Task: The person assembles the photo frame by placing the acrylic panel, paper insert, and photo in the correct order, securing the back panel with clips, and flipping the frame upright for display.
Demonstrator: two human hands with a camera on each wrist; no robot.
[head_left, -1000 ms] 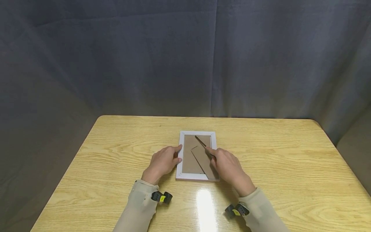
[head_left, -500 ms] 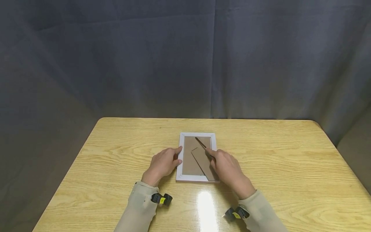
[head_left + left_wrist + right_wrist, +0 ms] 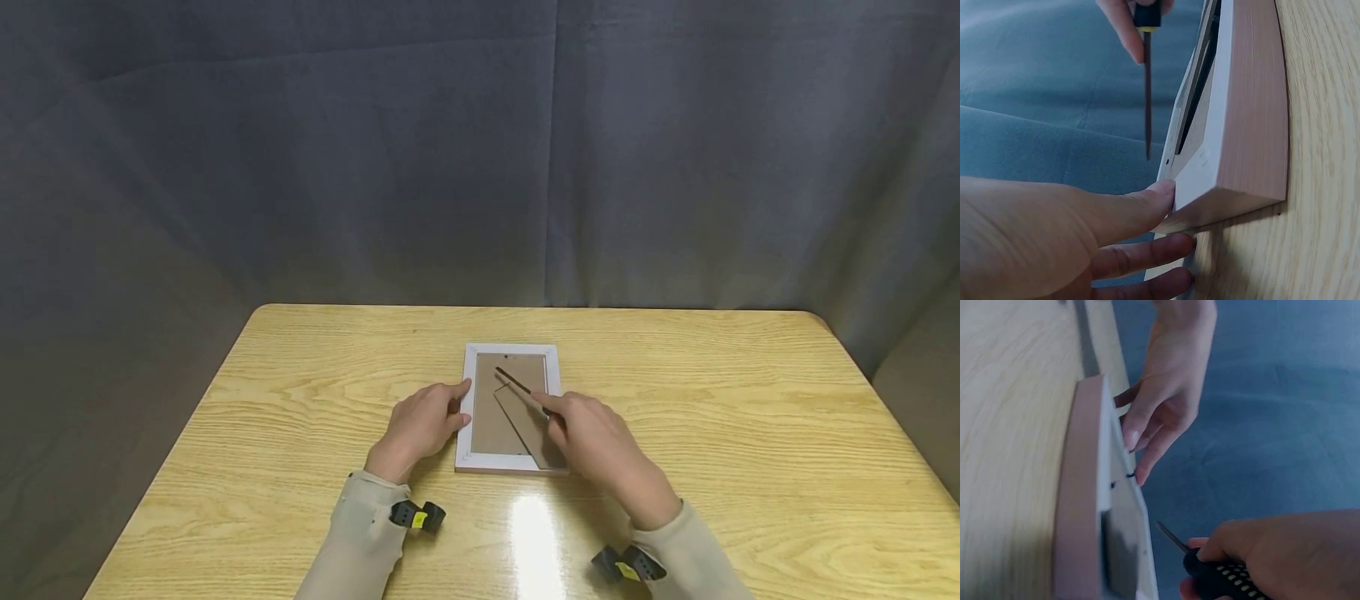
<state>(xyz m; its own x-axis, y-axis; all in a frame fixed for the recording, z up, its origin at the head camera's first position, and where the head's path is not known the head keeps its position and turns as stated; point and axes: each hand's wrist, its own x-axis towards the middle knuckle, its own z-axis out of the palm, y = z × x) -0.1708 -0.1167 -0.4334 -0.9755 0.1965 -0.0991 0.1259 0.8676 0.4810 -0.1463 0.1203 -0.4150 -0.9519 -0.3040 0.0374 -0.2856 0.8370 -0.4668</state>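
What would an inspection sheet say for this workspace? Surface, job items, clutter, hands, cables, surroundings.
Surface: wood-grain table, with a bright glare patch in front of the frame.
Job items: white-edged picture frame lying back side up, brown support flap on its back; screwdriver held above the back, tip apart from it in both wrist views.
Clutter: nothing seen.
Left hand: holds the frame's left edge.
Right hand: grips the screwdriver by its handle.
Wrist gear: black device with a yellow mark on the left wrist and on the right.
Cables: nothing seen.
Surroundings: dark curtain behind the table.
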